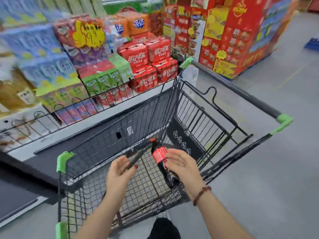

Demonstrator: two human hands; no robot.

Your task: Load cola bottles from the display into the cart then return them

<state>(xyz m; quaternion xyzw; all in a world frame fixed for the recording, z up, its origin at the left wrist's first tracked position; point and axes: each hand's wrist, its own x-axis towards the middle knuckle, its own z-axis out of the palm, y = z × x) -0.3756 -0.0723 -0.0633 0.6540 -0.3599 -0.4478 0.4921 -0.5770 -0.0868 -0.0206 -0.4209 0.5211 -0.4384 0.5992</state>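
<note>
- One cola bottle (161, 159) is in view, dark with a red cap and a red label; the label's writing is too blurred to read. It lies tilted over the cart (96, 163) basket, cap pointing away from the person.
- Two bare hands reach over the basket. The right hand (181, 163) is cupped against the bottle's side with fingers spread loosely, not wrapped round it; whether it truly bears the weight I cannot tell.
- The left hand (120, 169) is open, palm turned inward, holding nothing, near the bottle but apart from it. Its nails are painted red.
- A bead bracelet (201, 194) sits on the right wrist.
- Four green corner guards show on the cart, plus two green ends on its handle (233, 91).
- Beside the cart, the display (96, 69) holds red cola packs (150, 66) printed with white Chinese script; four packs face out clearly.
- Two orange packs (136, 23) sit above them, also with Chinese characters.
- A yellow thumbs-up price sign (88, 34) reads roughly "9.9".
</note>
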